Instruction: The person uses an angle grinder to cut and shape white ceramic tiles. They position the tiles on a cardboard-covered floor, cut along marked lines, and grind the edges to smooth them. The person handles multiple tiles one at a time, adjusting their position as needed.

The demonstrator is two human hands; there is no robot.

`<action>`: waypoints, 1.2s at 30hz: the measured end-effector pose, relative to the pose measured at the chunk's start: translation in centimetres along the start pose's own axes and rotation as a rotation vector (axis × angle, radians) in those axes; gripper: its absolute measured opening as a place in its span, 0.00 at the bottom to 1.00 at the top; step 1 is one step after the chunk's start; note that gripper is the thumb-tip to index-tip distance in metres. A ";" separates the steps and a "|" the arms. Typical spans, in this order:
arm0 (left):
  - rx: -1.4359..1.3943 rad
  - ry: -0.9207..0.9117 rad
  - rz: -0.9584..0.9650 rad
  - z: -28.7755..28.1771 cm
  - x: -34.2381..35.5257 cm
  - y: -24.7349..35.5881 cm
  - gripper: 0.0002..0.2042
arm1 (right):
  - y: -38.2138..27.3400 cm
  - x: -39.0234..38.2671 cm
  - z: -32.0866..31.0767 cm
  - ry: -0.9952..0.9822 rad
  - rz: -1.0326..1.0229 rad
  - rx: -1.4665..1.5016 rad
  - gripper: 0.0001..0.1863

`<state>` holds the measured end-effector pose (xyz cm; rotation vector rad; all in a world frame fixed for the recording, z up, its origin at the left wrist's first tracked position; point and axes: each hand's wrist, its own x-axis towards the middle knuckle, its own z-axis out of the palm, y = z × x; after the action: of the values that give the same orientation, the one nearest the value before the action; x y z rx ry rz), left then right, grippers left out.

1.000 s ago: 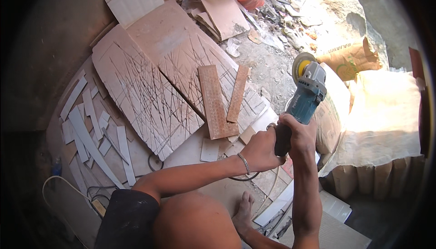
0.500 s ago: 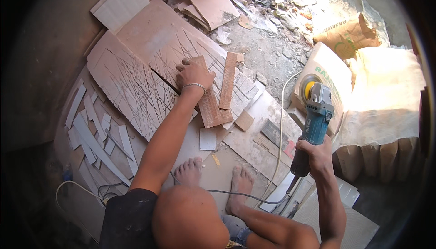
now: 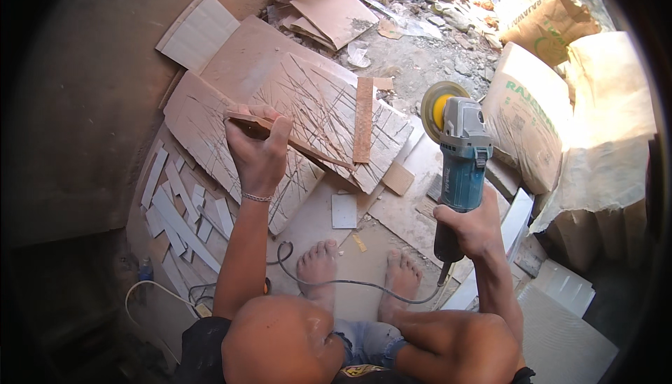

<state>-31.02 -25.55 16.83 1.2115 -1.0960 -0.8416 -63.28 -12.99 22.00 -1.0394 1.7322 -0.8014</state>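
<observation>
My left hand (image 3: 259,153) grips a brown tile piece (image 3: 316,153), raised and tilted so that mostly its thin edge shows. Beneath it lies a pale board (image 3: 203,121) covered in criss-cross cut lines. A narrow brown tile strip (image 3: 363,121) rests on the board's right part. Wrapped round the dark handle of a teal angle grinder (image 3: 463,170), my right hand (image 3: 477,224) holds the tool upright, its disc (image 3: 437,107) at the top and apart from the tile. Whether the disc is spinning I cannot tell.
White offcuts (image 3: 178,212) litter the floor at left. The grinder's cable (image 3: 364,287) loops past my feet. A small white tile (image 3: 344,211) lies ahead of them. Rubble (image 3: 448,51) spreads at the back, with paper sacks (image 3: 528,111) at right.
My left hand has lifted the brown tile piece off the board and turned it on edge, moving left. The grinder has shifted slightly left, away from the sack. The view has shifted too.
</observation>
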 end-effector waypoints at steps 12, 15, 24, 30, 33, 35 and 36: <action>-0.040 -0.101 0.280 1.0 -8.4 -0.1 0.31 | 0.5 -0.9 2.3 -0.076 0.086 -0.236 0.21; -0.026 -0.223 0.399 1.5 -10.0 -1.3 0.31 | 1.3 -1.2 2.2 -0.074 0.122 -0.302 0.23; 0.005 -0.519 0.554 -0.8 -12.3 -2.9 0.28 | 2.5 0.1 5.1 -0.209 0.079 -0.297 0.25; -0.083 -0.432 0.552 0.3 -11.9 -3.5 0.26 | 3.1 0.6 6.3 -0.187 0.062 -0.330 0.25; -0.120 -0.396 0.498 0.3 -11.3 -3.3 0.25 | 3.1 0.9 6.7 -0.179 0.070 -0.362 0.25; -0.105 -0.356 0.476 0.1 -11.1 -3.1 0.26 | 3.2 1.1 7.1 -0.201 0.058 -0.356 0.25; -0.104 -0.323 0.469 0.5 -11.3 -3.2 0.26 | 3.3 1.2 7.1 -0.193 0.038 -0.381 0.26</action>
<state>-34.53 -15.63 11.53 0.6985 -1.5043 -0.7287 -57.92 -13.17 16.23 -1.2855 1.7678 -0.3365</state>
